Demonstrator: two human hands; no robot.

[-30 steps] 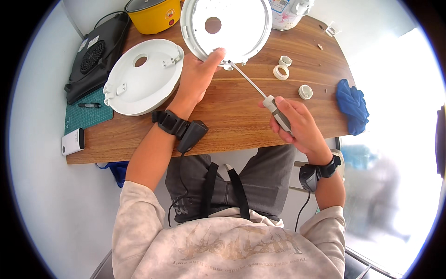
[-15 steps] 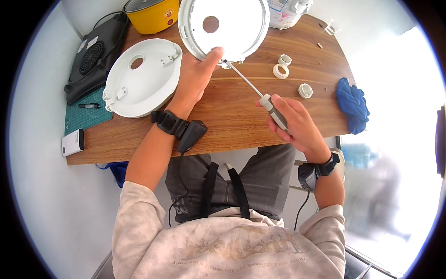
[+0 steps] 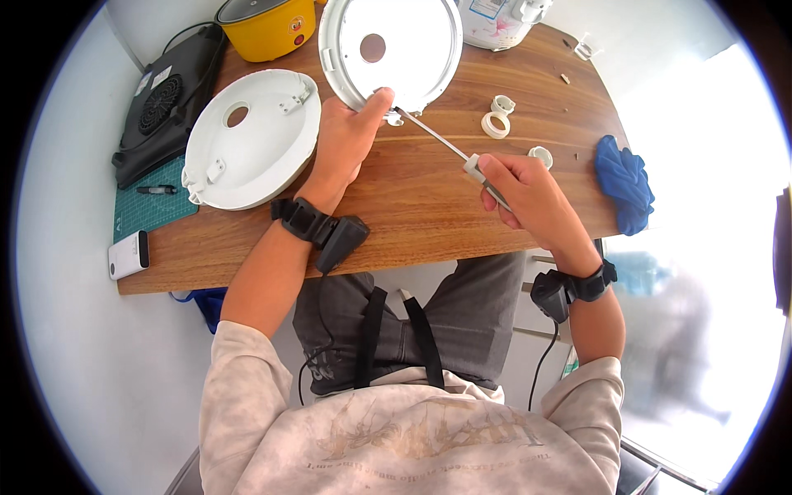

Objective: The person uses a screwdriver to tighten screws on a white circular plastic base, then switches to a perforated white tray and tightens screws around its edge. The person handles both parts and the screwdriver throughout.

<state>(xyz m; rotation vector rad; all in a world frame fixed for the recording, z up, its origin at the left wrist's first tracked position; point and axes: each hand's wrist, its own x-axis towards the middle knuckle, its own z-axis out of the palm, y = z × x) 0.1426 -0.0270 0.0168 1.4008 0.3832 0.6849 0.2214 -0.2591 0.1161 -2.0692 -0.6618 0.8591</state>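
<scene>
A round white plastic cover [image 3: 412,62] with a hole off its middle is held up at the far side of the table. My left hand [image 3: 353,136] grips its near rim, thumb on the inner face. In my right hand [image 3: 528,194] is a screwdriver [image 3: 441,138] with a grey handle and a long metal shaft. Its tip touches a small fitting [image 3: 393,119] on the rim beside my left thumb; the exact contact is too small to make out. A second white round shell [image 3: 256,153], also with a hole, lies left of my left hand.
White plastic rings [image 3: 496,125] and a round cap [image 3: 540,157] lie to the right, near a blue cloth [image 3: 624,186]. At left are a black stove [image 3: 165,103], a green cutting mat [image 3: 136,210] and a power bank [image 3: 129,255]. A yellow pot [image 3: 268,33] and a white appliance [image 3: 495,25] stand behind.
My right hand has shifted right and the screwdriver has rolled, with its tip still at the rim. The held cover has tilted, looking narrower, its right edge further left.
</scene>
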